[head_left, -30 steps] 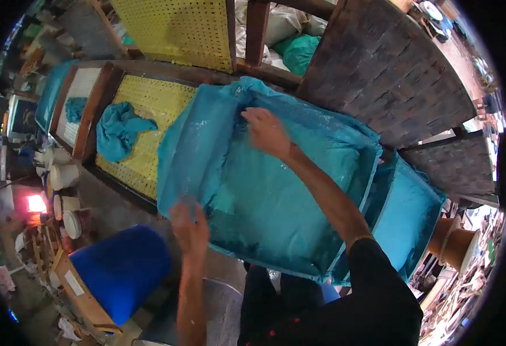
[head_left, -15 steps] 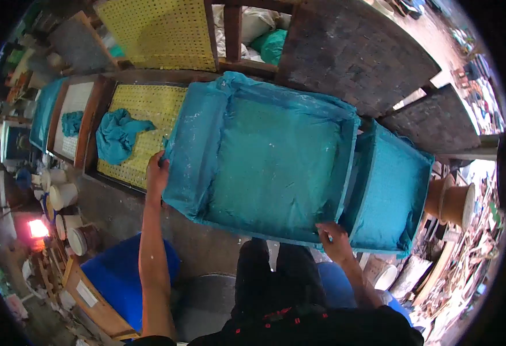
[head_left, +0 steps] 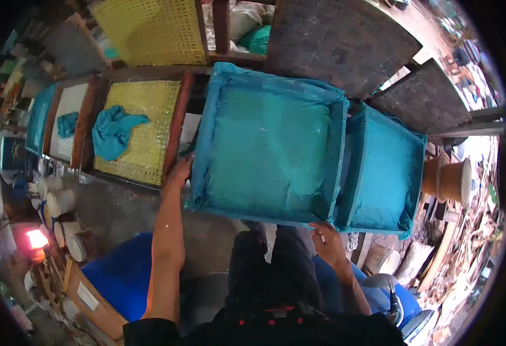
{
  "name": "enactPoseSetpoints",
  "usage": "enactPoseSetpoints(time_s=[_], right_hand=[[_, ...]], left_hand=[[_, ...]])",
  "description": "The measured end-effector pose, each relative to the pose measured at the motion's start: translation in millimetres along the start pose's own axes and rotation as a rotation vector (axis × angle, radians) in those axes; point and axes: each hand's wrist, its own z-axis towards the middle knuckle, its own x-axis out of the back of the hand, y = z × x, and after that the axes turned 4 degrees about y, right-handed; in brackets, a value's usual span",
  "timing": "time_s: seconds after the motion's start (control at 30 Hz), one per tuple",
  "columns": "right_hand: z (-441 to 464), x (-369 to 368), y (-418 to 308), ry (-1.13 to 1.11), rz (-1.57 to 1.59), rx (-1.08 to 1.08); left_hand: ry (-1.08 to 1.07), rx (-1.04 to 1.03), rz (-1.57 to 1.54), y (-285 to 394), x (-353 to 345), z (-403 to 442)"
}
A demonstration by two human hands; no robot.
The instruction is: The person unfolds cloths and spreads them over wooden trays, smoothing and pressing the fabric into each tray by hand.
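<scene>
A shallow square tray lined with teal cloth lies before me, its raised sides wrapped in the same cloth. My left hand grips its left side near the front corner, fingertips partly hidden by the edge. At the front right corner, my right hand holds the rim with curled fingers. A second cloth-lined tray sits close against the right side. Left of my left hand is a yellow perforated panel in a dark wooden frame, with a crumpled teal cloth on it.
A pale framed panel with another small teal cloth stands farther left. Dark boards lean along the back. A blue surface is low at left; brown spools and wood scraps lie right.
The wide cloth-covered left side of the tray has drawn in to the right, exposing a reddish wooden rail and a gap. My left hand moved right with it; my right hand stays near the front corner.
</scene>
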Motion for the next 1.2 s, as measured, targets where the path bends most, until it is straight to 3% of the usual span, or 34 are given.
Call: enactPoseSetpoints(time_s=[0.07, 0.17, 0.23, 0.27, 0.33, 0.43, 0.5, 0.53, 0.6, 0.63, 0.7, 0.83, 0.93, 1.0, 1.07, 1.2], right_hand=[[-0.7, 0.5, 4.1, -0.001, -0.005, 0.009], [-5.1, 1.4, 9.8, 0.01, -0.021, -0.008], [4.0, 0.3, 5.3, -0.004, -0.009, 0.019], [13.3, -0.6, 6.4, -0.012, -0.014, 0.014], [37.4, -11.3, 18.9, 0.024, -0.09, 0.102], [82.4, -29.2, 55.6, 0.057, -0.306, 0.312], [106.5, -34.7, 61.0, 0.009, -0.344, 0.314], [115.1, -40.1, 57.2, -0.055, -0.446, 0.331], [129.8, -55.2, 49.1, -0.124, -0.541, 0.349], [137.4, -63.0, 45.1, -0.202, -0.611, 0.326], [143.6, -70.5, 54.5, -0.287, -0.681, 0.308], [145.5, -70.1, 68.8, -0.351, -0.648, 0.369], [150.8, -56.0, 64.2, -0.384, -0.635, 0.395], [138.8, -53.3, 72.4, -0.404, -0.615, 0.406], [126.0, -53.2, 82.7, -0.5, -0.916, 0.472], [122.2, -52.0, 84.1, -0.516, -0.887, 0.425]], left_hand=[[0.009, 0.101, -0.121, 22.3, 3.8, -4.3], [0.11, -0.07, -0.082, 49.2, 6.3, -4.8], [0.323, -0.259, 0.305, 64.2, 5.4, -3.5], [0.319, -0.25, 0.302, 62.7, 2.6, -11.7], [0.401, -0.489, 0.624, 64.4, -0.5, -30.0], [0.46, -0.492, 0.466, 99.8, -31.1, -114.4], [0.448, -0.764, 0.604, 81.3, -62.1, -145.0], [0.44, -0.765, 0.608, 87.0, -77.8, -158.7], [0.107, -0.758, 1.051, 101.1, -98.1, -179.1], [0.11, -0.751, 1.054, 98.8, -102.4, -177.5], [-0.021, -0.558, 1.219, 87.1, -114.2, -165.6], [0.019, -0.643, 1.329, 72.0, -129.6, -145.3], [-0.06, -0.527, 1.413, 85.4, -140.3, -144.5], [-0.01, -0.526, 1.147, 90.6, -149.1, -151.2], [-0.087, -0.505, 1.227, 98.7, -169.5, -162.1], [-0.156, -0.513, 1.341, 114.6, -177.4, -168.5]])
